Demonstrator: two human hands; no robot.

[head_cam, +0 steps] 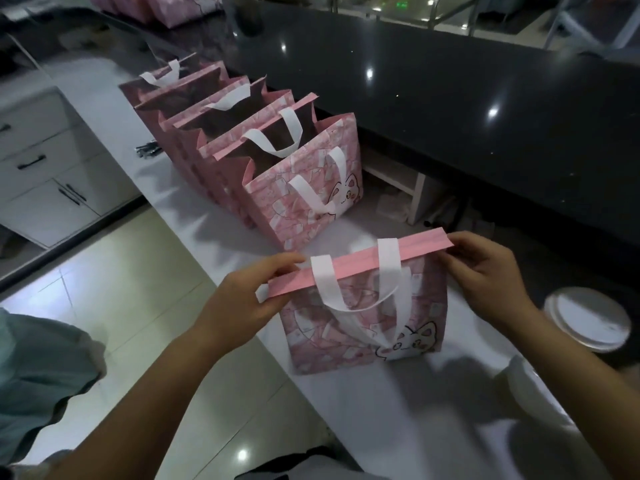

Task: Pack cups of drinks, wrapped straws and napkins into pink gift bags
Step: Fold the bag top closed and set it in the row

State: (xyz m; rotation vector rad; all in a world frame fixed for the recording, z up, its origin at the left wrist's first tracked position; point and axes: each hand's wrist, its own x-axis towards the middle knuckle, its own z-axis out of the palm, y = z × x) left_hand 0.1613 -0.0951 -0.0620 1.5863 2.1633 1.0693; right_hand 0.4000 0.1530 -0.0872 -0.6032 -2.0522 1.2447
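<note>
the left hand (pixel 239 306) and right hand (pixel 485 268) each pinched, fingers curled, an end of the pink gift bag's (pixel 363 327) folded top on the table (pixel 398 410).

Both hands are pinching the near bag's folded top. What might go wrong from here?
The near bag stands by the counter edge; a tug from the left hand may tip it off. Its white handles cross the folded top and may get trapped. Pulling the right hand back may knock the white round lid beside its forearm.

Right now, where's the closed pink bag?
In the head view's centre, the closed pink bag stands on the counter, held by left hand and right hand.
</note>
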